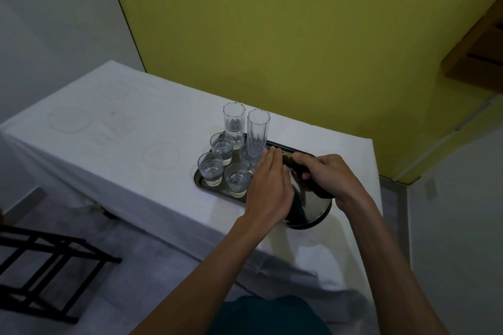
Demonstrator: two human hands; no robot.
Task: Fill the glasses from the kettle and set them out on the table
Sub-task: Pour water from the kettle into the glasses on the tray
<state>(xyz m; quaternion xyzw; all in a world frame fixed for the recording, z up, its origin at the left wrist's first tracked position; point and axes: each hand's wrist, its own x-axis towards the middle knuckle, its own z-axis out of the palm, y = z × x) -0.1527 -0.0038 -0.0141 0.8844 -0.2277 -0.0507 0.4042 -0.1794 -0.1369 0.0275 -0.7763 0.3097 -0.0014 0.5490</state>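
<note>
A shiny steel kettle (310, 207) sits on the right end of a dark tray (200, 181). My right hand (325, 174) is closed around the kettle's dark handle. My left hand (268, 185) lies flat, fingers together, against the kettle's top, hiding the lid. Several short glasses (211, 168) with clear water in them fill the tray's left part; one of them stands partly behind my left hand. Two tall empty glasses (258, 133) are upright at the tray's far edge.
A white cloth with faint ring stains covers the table (122, 128). A yellow wall rises right behind it. A black metal rack (40, 261) stands on the floor at the lower left. A wooden shelf (479, 54) juts out at the upper right.
</note>
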